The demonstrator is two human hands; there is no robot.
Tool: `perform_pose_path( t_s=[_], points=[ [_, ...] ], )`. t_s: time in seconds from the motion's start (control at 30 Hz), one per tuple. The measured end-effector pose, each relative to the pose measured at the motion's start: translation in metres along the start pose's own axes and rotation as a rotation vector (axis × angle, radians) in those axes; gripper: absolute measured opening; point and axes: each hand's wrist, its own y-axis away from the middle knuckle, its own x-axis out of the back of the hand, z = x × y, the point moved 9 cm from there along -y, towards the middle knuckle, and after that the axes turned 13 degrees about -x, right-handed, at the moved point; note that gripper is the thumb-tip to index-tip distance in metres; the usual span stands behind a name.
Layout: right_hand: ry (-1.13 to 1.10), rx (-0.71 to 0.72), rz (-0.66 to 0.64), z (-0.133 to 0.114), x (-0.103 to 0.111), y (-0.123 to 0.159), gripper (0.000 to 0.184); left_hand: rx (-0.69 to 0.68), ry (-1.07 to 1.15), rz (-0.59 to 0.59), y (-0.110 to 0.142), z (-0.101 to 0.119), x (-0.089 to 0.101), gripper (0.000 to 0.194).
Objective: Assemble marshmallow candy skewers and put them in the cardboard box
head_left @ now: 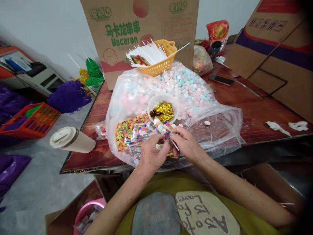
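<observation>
Both my hands meet over the near edge of the table. My left hand and my right hand are closed in a pinch on a small wrapped candy skewer with a white stick pointing down to the right. Just beyond them lies a large clear plastic bag of pink, blue and white marshmallow sweets. A white bowl with gold twist ties rests on the bag. Coloured ring candies and small printed wrappers lie left of my hands.
A yellow basket of white sticks stands before a "Macaron" cardboard box. A lidded paper cup lies at the table's left edge. A phone and more boxes are at right. Orange basket on the floor.
</observation>
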Motion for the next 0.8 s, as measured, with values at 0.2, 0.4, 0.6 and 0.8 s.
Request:
perform_pose_path(
  t_s=[0.2,0.4,0.6,0.8],
  points=[
    [0.423,0.181,0.004,-0.049,-0.011,-0.002,0.012,-0.018,-0.047,0.017,-0.006,0.005,0.021,0.021],
    [0.340,0.087,-0.347,-0.069,-0.045,-0.001,0.010,0.149,-0.027,0.125,-0.005,-0.013,0.058,0.013],
    [0.320,0.215,-0.233,-0.077,-0.037,-0.010,0.013,0.360,0.089,0.025,0.007,-0.045,0.051,0.015],
    [0.417,0.379,-0.051,-0.070,-0.022,-0.013,0.016,0.607,0.527,0.125,0.020,-0.073,0.020,0.023]
  ],
)
